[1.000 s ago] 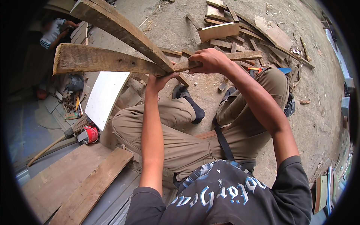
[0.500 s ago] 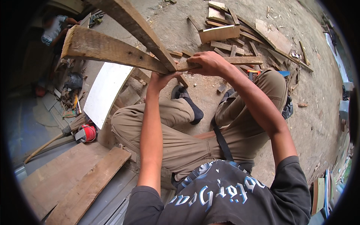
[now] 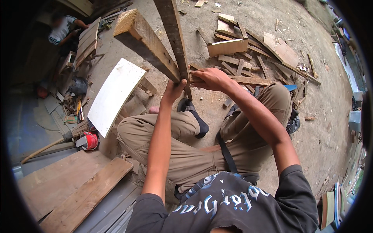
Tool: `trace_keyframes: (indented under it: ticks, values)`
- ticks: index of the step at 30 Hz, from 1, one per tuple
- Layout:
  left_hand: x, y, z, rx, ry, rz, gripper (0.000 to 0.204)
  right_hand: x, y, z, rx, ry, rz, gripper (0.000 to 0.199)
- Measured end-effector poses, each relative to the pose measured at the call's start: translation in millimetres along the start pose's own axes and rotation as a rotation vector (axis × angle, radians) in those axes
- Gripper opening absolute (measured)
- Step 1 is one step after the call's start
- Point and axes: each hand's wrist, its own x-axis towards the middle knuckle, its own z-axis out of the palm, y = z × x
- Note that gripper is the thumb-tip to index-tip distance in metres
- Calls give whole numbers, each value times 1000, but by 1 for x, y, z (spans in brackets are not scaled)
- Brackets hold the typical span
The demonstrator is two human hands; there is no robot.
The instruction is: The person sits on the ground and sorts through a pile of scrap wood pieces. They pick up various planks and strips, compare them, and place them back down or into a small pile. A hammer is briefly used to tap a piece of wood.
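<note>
Rough wooden battens meet in front of me above my feet. A thick batten [image 3: 149, 46] slants up and left, its pale sawn end raised. Beside it a long batten [image 3: 174, 35] runs almost upright past the top of the picture. My left hand [image 3: 173, 92] is closed around the lower end of the thick batten, thumb against the joint. A shorter wooden strip [image 3: 252, 80] reaches right from that joint. My right hand [image 3: 211, 79] grips this strip near the joint, palm downward. Whether nails fasten the battens I cannot tell.
A white panel [image 3: 115, 97] leans at left, near a red spool [image 3: 91, 140] and a broom [image 3: 42, 150]. Planks [image 3: 89, 194] lie at lower left. Scrap wood [image 3: 229, 47] is heaped on the floor ahead. Another person [image 3: 64, 31] sits at a wooden bench, far left.
The joined battens have swung to the right and stand steeper, the thick one's sawn end turning more toward me. Both hands have kept their hold; my left wrist has shifted slightly right.
</note>
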Motion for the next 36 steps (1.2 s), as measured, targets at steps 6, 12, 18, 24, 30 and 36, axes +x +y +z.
trace_keyframes:
  ticks: [6, 12, 18, 24, 30, 36]
  values:
    - [3, -1, 7, -60, -26, -33, 33, 6, -3, 3, -16, -14, 57, 55]
    - [3, 7, 12, -119, -42, -131, 33, 6, -1, 2, -43, -75, 164, 51]
    - [2, 6, 14, -136, -53, -117, 30, 6, 4, 8, -6, -34, 106, 47]
    - [3, -4, 12, -38, -12, -93, 32, 6, 3, 6, 40, -36, 120, 44]
    - [10, 3, 13, 30, 52, -57, 45, 4, 7, -1, 111, -14, 170, 42]
    - [9, 5, -17, 170, 254, -3, 53, 7, 1, -30, 43, -19, 257, 45]
